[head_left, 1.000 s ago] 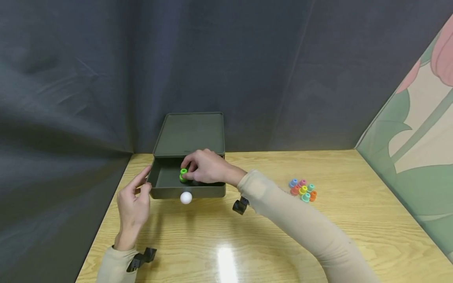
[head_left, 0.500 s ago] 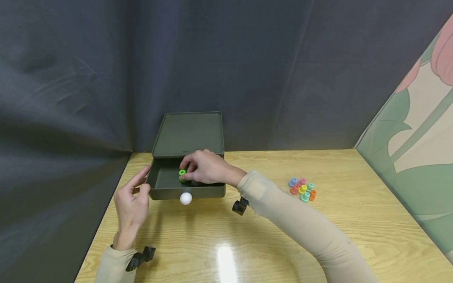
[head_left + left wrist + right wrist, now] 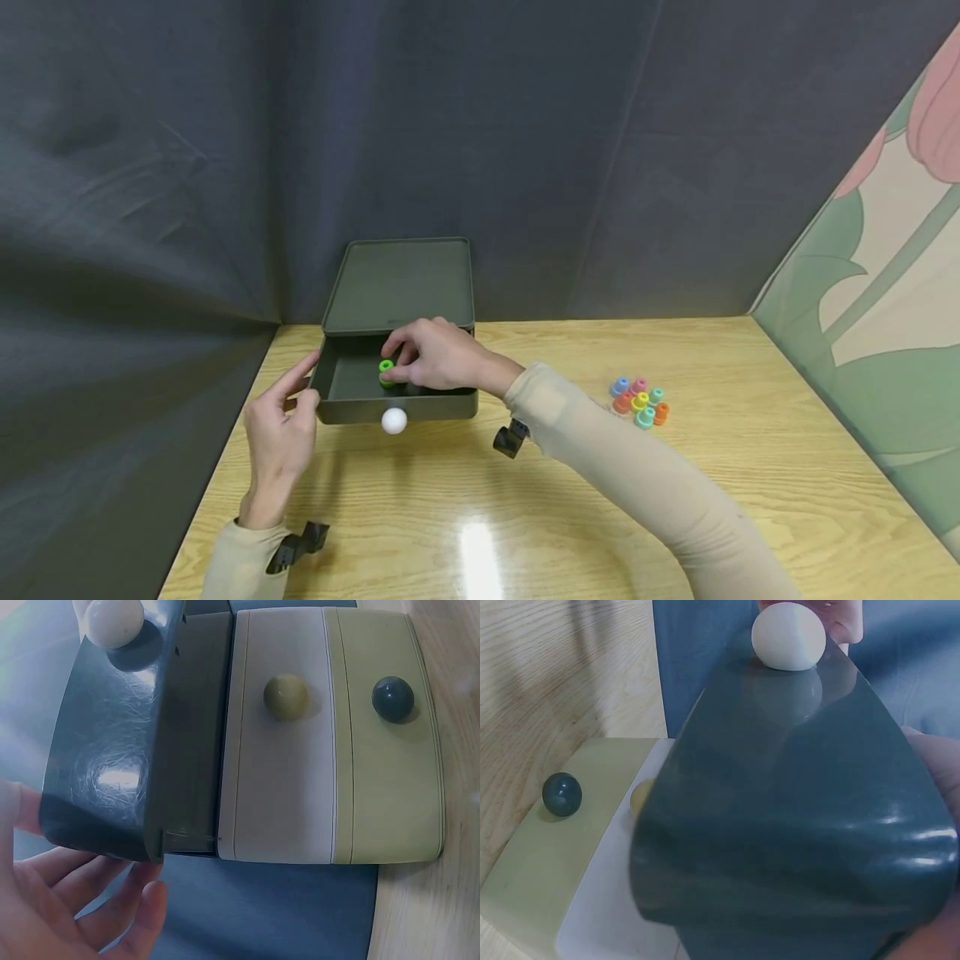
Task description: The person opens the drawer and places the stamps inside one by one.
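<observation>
Drawer [image 3: 438,408] could tip if my right hand [image 3: 438,355], pinching a green peg [image 3: 386,367] inside, presses its six-o'clock edge; my relaxed left hand [image 3: 281,425] touches its nine-o'clock side.

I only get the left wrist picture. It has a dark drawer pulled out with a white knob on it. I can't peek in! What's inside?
Observer: The head view shows a bright green peg inside the dark drawer.
Operator: Ooh! Is anybody touching it?
Observer: Yes, the right hand has its thumb against it.
Operator: Are there any more pegs?
Observer: Yes, seven colourful pegs sit bunched on the wooden table, to the right of the drawer in the head view.
</observation>
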{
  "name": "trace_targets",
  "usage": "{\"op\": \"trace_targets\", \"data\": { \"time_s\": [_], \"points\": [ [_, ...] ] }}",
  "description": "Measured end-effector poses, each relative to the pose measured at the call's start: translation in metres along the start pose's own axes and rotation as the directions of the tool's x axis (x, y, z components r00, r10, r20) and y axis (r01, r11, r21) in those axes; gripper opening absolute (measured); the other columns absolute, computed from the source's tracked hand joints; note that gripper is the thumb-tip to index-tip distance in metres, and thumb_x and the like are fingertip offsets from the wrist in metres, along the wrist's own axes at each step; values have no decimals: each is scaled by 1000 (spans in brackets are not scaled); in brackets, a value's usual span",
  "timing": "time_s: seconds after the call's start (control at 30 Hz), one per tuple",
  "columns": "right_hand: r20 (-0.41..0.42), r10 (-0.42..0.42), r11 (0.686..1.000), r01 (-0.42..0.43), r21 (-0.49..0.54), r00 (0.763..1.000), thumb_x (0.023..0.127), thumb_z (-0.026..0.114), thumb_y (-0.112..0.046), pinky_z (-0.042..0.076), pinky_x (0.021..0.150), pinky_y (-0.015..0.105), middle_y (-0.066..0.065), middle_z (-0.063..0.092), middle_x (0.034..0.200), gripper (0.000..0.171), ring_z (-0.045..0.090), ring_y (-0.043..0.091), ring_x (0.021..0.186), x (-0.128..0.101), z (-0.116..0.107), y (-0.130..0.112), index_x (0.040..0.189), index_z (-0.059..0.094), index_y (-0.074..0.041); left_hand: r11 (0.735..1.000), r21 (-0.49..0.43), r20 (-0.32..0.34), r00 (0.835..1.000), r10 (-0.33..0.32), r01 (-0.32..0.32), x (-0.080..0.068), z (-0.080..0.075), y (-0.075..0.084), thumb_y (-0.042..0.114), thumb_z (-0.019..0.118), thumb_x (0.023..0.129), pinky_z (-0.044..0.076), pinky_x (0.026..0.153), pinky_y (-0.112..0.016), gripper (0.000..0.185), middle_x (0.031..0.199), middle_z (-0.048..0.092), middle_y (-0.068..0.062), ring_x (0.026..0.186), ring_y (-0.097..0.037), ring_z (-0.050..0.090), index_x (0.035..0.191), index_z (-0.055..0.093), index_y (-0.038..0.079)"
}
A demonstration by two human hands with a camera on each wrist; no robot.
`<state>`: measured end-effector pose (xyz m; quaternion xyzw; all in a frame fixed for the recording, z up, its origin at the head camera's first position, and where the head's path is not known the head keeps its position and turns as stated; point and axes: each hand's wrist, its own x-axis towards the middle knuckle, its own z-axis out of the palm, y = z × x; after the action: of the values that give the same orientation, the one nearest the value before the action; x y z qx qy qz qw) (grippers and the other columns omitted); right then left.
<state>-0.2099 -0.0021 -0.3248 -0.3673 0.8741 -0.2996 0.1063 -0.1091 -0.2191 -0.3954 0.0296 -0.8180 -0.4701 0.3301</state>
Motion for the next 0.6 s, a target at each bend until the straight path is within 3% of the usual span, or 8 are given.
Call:
{"op": "trace_targets", "data": {
  "time_s": [0.27, 0.43, 0.6],
  "points": [
    [-4, 24, 999, -24, 39, 1000, 98, 79, -31, 59, 82, 26, -4, 81, 96, 36, 71, 2, 80, 0, -2, -1, 128, 76, -13, 999, 19, 111, 993, -34, 32, 3, -5, -1, 0, 48, 94, 46, 68, -11, 59, 124, 77, -20, 89, 13, 62, 145, 69, 21],
    [11, 35, 996, -36, 83, 999, 98, 80, -29, 58, 82, 24, -3, 82, 93, 35, 74, 6, 73, 1, -2, -3, 128, 76, -11, 999, 46, 139, 990, -18, 11, 4, -9, -1, 0, 46, 92, 46, 68, -11, 63, 129, 76, -19, 92, 15, 60, 147, 67, 23],
    [31, 43, 991, -47, 124, 999, 98, 80, -27, 56, 77, 21, -1, 82, 91, 35, 74, 14, 64, 2, -5, -5, 128, 75, -9, 1000, 15, 145, 989, 3, -6, 5, -13, 1, -3, 45, 90, 44, 68, -11, 65, 133, 75, -16, 97, 15, 61, 146, 68, 22]
  ]
}}
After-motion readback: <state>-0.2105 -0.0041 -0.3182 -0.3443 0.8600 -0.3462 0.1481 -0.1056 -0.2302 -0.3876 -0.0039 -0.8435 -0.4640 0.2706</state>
